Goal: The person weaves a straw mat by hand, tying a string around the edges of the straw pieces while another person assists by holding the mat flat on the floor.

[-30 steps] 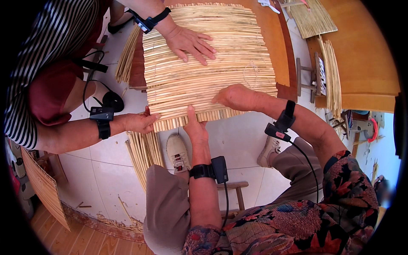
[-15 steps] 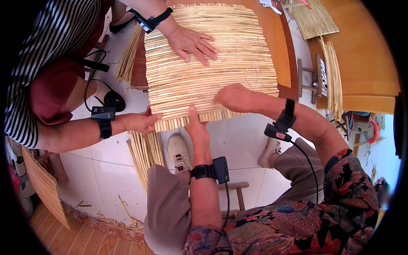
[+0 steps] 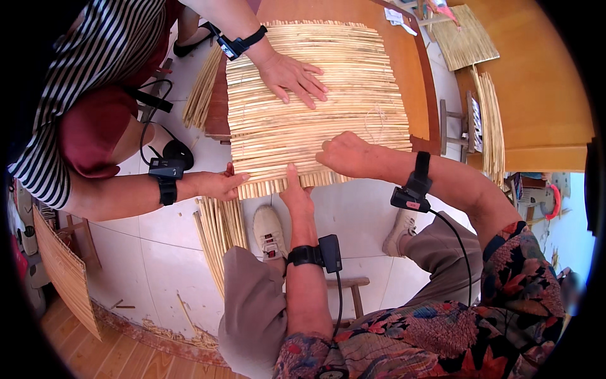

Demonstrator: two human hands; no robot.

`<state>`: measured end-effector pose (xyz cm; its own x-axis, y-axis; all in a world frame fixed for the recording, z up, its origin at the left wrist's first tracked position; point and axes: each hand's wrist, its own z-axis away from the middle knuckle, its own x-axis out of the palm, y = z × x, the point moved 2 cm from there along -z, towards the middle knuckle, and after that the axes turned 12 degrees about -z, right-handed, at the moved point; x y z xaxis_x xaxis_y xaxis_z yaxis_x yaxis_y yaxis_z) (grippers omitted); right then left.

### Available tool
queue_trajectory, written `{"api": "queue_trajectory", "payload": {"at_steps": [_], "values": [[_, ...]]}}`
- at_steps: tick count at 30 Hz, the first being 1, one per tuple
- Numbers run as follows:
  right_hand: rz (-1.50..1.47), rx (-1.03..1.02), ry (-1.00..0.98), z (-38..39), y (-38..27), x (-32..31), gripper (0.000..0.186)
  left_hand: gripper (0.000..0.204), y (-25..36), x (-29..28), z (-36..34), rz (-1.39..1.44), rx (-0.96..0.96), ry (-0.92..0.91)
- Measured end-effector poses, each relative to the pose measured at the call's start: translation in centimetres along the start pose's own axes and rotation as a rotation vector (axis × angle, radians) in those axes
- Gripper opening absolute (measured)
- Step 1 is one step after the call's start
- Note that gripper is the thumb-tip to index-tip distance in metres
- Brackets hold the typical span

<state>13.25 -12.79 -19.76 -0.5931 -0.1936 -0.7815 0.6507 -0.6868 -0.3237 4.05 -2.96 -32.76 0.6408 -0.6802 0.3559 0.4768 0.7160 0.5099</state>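
A mat of pale straw-coloured reed stalks (image 3: 303, 120) lies on the table, its near edge sticking out past the tabletop. My left hand (image 3: 295, 192) grips this near edge, thumb on top and fingers underneath. To its right, my right hand (image 3: 346, 155) rests closed on the mat, fingertips pinched against the stalks; whatever they hold is hidden. A thin thread loop (image 3: 375, 120) lies on the mat beyond my right wrist. The co-worker's one hand (image 3: 293, 77) presses flat on the mat, and their other hand (image 3: 221, 184) holds its near left corner.
The wooden table (image 3: 413, 82) carries the mat. Bundles of loose stalks (image 3: 218, 230) lean by my left knee and stand beyond the table's left side (image 3: 202, 95). At right are another finished mat (image 3: 467, 38) and more stalks (image 3: 491, 126). A wooden stool (image 3: 356, 294) stands below me.
The view has shifted slightly, so the mat and the co-worker appear a little lower and further right. All the hands keep nearly the same places on the mat.
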Motion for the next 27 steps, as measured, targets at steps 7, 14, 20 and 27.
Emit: {"api": "queue_trajectory", "payload": {"at_steps": [7,14,20,27], "values": [[-0.01,0.097,-0.009,0.7,-0.9,-0.3,0.011,0.051,0.6,0.3,0.6,-0.081,-0.02,-0.016],[-0.008,-0.001,0.066,0.0,-0.3,0.3,0.007,0.05,0.5,0.4,0.7,-0.03,0.015,0.034],[0.029,-0.108,0.09,0.0,-0.2,0.3,0.004,0.049,0.4,0.6,0.7,-0.024,0.023,0.028],[0.057,-0.134,0.115,-0.7,-0.2,0.8,0.005,0.048,0.3,0.3,0.5,-0.001,0.017,0.035]]}}
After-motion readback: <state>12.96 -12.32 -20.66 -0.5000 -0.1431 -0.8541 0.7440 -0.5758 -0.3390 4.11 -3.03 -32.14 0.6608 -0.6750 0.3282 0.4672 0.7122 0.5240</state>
